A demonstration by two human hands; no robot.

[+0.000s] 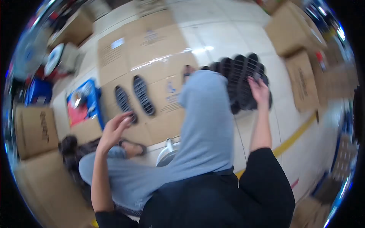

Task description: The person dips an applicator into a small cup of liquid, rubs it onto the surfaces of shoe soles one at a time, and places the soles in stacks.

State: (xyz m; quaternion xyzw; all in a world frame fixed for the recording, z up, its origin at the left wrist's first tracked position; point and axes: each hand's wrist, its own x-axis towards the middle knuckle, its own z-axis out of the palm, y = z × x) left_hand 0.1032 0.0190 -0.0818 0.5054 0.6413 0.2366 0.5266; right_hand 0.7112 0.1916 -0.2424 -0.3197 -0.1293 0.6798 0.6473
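Observation:
Two dark shoe soles with pale grid-like lines lie side by side on flattened cardboard: the left sole and the right sole. My left hand is at the near end of the left sole, fingers slightly curled and apart, with nothing visible in them. On my right, several similar soles stand packed in a row on the tiles. My right hand is at the end of this row, its fingers closed around the edge of a sole; blur hides the exact grip.
Under the soles is the cardboard sheet. A blue tray with a tape roll stands left of it. Cardboard boxes are at the left, and another box is at the upper right. My bent knee rises between both hands.

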